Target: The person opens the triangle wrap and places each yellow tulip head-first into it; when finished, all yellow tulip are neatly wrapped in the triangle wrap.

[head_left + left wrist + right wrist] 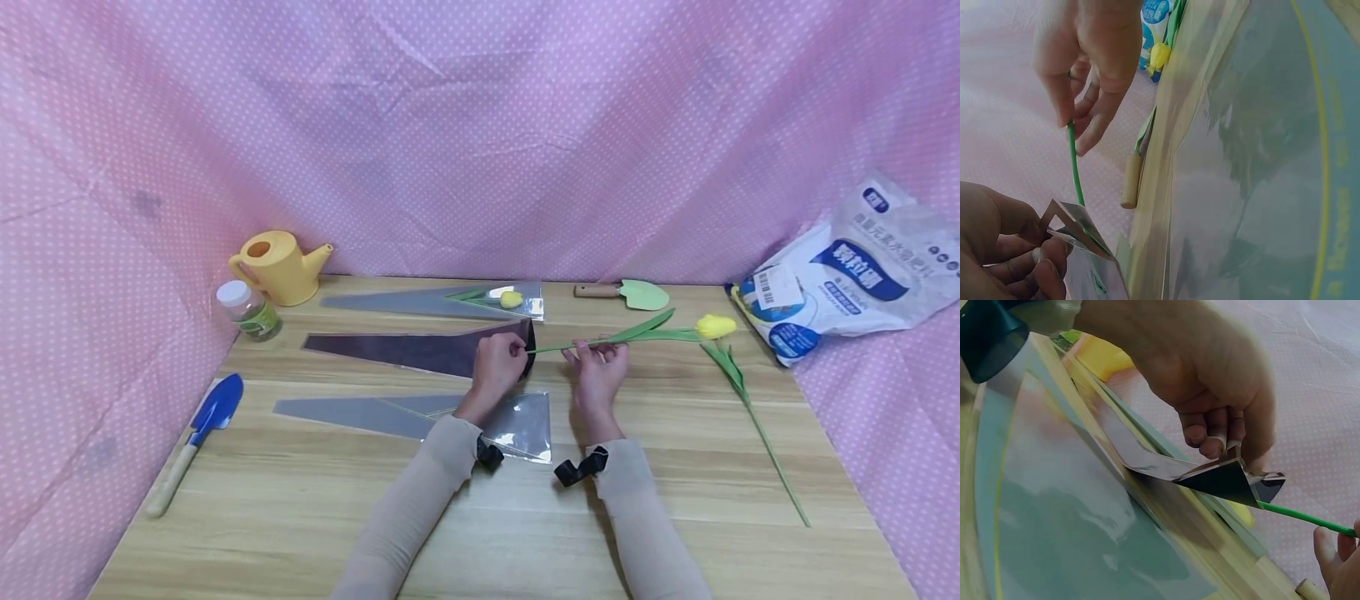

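My left hand point(498, 367) pinches the wide mouth of a dark flower sleeve point(397, 352), lifting its edge so it gapes. The right hand point(598, 377) holds a yellow artificial tulip point(716, 326) by its green stem, thumb and fingertips together. The bloom points right and the leaves lie above the hand. In the left wrist view the stem point(1075, 164) runs down into the opening of the sleeve point(1094, 250). From the right wrist view, the stem point(1304, 516) enters beside the sleeve's dark lip point(1225, 482).
A clear sleeve point(525, 421) lies in front; another sleeve point(390, 302) behind contains a tulip point(511, 299). A second loose tulip point(767, 437) lies right. Around them are a green trowel point(643, 294), fertilizer bag point(862, 275), yellow watering can point(281, 267), jar point(253, 315) and blue trowel point(217, 404).
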Motion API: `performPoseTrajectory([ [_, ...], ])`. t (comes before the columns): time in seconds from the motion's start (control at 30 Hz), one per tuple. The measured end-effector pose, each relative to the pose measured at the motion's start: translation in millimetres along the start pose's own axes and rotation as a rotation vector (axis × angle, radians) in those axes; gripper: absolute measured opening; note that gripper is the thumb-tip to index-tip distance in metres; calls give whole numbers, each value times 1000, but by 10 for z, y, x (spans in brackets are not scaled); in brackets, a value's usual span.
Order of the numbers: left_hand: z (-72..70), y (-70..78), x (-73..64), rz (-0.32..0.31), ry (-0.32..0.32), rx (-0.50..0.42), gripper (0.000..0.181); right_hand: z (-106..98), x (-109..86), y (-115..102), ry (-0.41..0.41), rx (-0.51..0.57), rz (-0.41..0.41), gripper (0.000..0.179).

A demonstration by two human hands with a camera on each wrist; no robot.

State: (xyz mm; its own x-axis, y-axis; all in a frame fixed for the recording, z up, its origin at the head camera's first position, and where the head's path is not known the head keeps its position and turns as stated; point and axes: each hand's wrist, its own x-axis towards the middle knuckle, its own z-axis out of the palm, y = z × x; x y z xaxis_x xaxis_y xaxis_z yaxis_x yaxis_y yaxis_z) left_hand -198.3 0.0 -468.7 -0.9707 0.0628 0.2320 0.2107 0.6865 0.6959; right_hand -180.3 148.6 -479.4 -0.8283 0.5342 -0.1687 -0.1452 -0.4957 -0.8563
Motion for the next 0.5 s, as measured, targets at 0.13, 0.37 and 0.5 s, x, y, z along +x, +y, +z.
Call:
performPoseTrajectory([
  [0.13,3,-20,8,-2,6,-11,12,1,-21,-23,-59,-35,-11,39],
  [0.37,-5,-51,24,-39,-5,-29,12,-55,23,-128,-64,10,0,16],
  [0.5,-16,-53,26,-43,-13,-28,12,-81,50,-158,-8,62,-21,19],
])
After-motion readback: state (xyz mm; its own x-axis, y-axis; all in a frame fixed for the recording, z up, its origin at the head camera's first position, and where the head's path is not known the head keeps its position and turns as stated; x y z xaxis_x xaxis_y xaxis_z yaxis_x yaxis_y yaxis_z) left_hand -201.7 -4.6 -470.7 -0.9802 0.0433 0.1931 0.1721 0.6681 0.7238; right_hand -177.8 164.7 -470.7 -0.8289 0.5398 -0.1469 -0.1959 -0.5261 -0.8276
